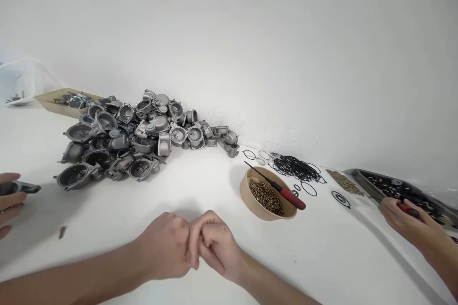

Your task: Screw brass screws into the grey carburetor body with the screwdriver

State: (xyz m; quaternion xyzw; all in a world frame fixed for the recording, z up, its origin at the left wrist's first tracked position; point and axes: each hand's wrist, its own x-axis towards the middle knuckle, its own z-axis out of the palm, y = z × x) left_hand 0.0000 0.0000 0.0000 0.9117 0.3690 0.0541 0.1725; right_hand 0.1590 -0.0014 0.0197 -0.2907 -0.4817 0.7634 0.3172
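In front of me, low in the head view, my left hand [165, 247] is closed in a fist on the white table. Against its knuckles presses my right hand [216, 246], also closed, with fingers curled; no object shows in either hand. To the right of them stands a cardboard bowl [246, 198] of small brass-coloured screw-like parts [267, 198]. A screwdriver [279, 187] with a red and black handle lies across its rim. Beyond my hands rises a pile of grey metal float bowls [119, 140], shaped like carburetor parts.
Black rubber rings [295, 167] and brass pieces [343, 182] lie right, before a grey tray [358, 177]. Another person's hand [408, 217] holds a red-handled tool there; a hand [9, 202] with a dark part is far left. A small part [62, 232] lies nearby. A cardboard box [53, 100] stands behind.
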